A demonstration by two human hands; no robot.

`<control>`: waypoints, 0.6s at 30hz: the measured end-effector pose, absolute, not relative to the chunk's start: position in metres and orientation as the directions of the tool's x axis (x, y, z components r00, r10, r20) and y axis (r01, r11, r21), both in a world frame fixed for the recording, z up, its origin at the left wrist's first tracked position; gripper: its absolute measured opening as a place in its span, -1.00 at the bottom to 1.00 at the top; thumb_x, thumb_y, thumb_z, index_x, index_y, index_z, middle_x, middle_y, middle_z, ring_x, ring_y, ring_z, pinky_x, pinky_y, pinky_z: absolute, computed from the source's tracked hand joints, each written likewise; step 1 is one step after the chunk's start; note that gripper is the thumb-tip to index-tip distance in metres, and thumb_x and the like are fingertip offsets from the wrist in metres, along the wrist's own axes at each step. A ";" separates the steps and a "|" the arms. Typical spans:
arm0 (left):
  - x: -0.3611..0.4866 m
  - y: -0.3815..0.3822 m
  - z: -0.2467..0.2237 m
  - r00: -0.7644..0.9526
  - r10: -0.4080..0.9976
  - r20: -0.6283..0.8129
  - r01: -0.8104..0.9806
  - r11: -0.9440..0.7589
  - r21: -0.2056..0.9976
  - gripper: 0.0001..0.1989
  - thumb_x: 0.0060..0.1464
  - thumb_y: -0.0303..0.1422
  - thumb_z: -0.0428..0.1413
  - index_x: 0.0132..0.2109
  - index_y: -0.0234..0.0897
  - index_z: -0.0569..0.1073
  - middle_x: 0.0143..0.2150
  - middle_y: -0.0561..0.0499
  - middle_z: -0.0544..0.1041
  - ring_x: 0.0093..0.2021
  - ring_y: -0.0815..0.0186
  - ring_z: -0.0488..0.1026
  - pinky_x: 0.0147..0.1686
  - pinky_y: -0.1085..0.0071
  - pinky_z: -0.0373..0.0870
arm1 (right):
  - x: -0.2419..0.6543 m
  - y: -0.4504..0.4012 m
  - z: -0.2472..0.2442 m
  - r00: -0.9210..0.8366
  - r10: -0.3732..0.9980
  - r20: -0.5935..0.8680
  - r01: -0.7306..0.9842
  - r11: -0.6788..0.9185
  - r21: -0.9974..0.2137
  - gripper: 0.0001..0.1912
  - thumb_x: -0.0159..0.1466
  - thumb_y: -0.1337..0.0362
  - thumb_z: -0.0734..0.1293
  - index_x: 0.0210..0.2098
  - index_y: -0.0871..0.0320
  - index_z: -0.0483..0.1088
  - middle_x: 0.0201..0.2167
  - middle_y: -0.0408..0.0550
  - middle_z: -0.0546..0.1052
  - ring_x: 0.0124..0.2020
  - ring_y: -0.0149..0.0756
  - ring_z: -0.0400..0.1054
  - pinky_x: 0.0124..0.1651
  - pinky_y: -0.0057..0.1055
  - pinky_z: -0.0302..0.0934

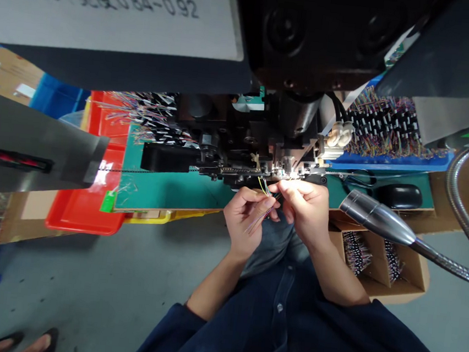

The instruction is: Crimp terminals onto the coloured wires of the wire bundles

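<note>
My left hand (247, 217) is closed around a bundle of thin coloured wires (261, 186), yellow and darker ones among them. Loose wire ends hang out below its thumb. Right beside it, my right hand (308, 208) pinches at a thin wire of the same bundle, mostly hidden by the fingers. Its fingertips are close under the lit working point of a terminal crimping press (291, 167). A strip of metal terminals (125, 171) runs into the press from the left.
A bendable lamp (380, 217) reaches in from the right. Wire bundles lie in a blue tray (410, 164) and a divided cardboard box (408, 289). A red tray (84, 221) stands left on the green mat (175, 189). Another person's foot (38, 345) shows bottom left.
</note>
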State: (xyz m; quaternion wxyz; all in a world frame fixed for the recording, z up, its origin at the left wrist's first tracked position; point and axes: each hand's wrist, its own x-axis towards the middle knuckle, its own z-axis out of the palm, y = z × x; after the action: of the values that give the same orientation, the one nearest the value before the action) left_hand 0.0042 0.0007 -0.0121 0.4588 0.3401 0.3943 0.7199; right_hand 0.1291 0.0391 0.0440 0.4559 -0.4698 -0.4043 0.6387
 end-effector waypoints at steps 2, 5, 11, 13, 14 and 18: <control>0.005 0.001 -0.011 -0.357 0.925 0.127 -0.390 -0.271 0.880 -0.78 0.38 -0.30 0.51 -0.17 -0.21 0.64 -0.27 0.05 0.79 -0.49 0.38 0.68 -0.51 0.52 0.66 | 0.128 0.039 0.047 -0.149 0.958 -0.246 -0.213 -0.274 -0.938 -0.66 0.45 -0.03 0.58 -0.29 0.10 0.77 -0.72 -0.24 0.43 -0.66 -0.33 0.35 -0.53 -0.36 0.41; 0.005 0.001 -0.009 -0.366 0.923 0.121 -0.378 -0.266 0.887 -0.77 0.38 -0.27 0.51 -0.16 -0.21 0.64 -0.29 0.05 0.78 -0.50 0.38 0.67 -0.51 0.52 0.66 | 0.127 0.038 0.050 -0.147 0.955 -0.258 -0.221 -0.286 -0.933 -0.64 0.45 -0.04 0.58 -0.31 0.10 0.77 -0.74 -0.25 0.39 -0.66 -0.33 0.34 -0.52 -0.35 0.42; 0.005 0.001 -0.008 -0.363 0.923 0.130 -0.386 -0.276 0.880 -0.81 0.40 -0.30 0.50 -0.14 -0.19 0.66 -0.27 0.06 0.78 -0.49 0.38 0.68 -0.52 0.52 0.66 | 0.127 0.038 0.049 -0.149 0.952 -0.269 -0.217 -0.297 -0.930 -0.63 0.45 -0.06 0.58 -0.30 0.10 0.77 -0.73 -0.28 0.38 -0.69 -0.38 0.25 -0.53 -0.36 0.37; 0.004 0.000 -0.008 -0.360 0.924 0.125 -0.391 -0.272 0.879 -0.82 0.40 -0.31 0.50 -0.14 -0.19 0.66 -0.27 0.07 0.78 -0.49 0.39 0.67 -0.52 0.53 0.65 | 0.126 0.038 0.048 -0.142 0.958 -0.248 -0.213 -0.274 -0.938 -0.64 0.47 -0.03 0.56 -0.30 0.10 0.77 -0.73 -0.29 0.38 -0.70 -0.41 0.21 -0.54 -0.38 0.35; 0.004 0.000 -0.008 -0.360 0.925 0.119 -0.392 -0.265 0.881 -0.82 0.40 -0.30 0.50 -0.14 -0.19 0.66 -0.28 0.07 0.77 -0.49 0.40 0.66 -0.52 0.54 0.64 | 0.127 0.039 0.047 -0.139 0.963 -0.232 -0.208 -0.257 -0.944 -0.64 0.48 -0.02 0.55 -0.30 0.10 0.77 -0.73 -0.29 0.37 -0.71 -0.42 0.20 -0.55 -0.39 0.34; 0.004 -0.002 -0.011 -0.324 0.941 0.100 -0.417 -0.236 0.878 -0.83 0.41 -0.30 0.49 -0.13 -0.18 0.67 -0.35 0.11 0.70 -0.52 0.42 0.62 -0.50 0.53 0.64 | 0.128 0.038 0.044 -0.157 0.974 -0.164 -0.163 -0.189 -0.968 -0.63 0.45 -0.08 0.58 -0.23 0.10 0.79 -0.71 -0.25 0.41 -0.70 -0.38 0.21 -0.59 -0.36 0.33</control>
State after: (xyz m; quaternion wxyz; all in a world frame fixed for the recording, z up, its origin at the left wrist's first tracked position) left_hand 0.0037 -0.0017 -0.0113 0.4766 0.3332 0.3932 0.7122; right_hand 0.1282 0.0382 0.0440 0.4589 -0.4593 -0.4414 0.6193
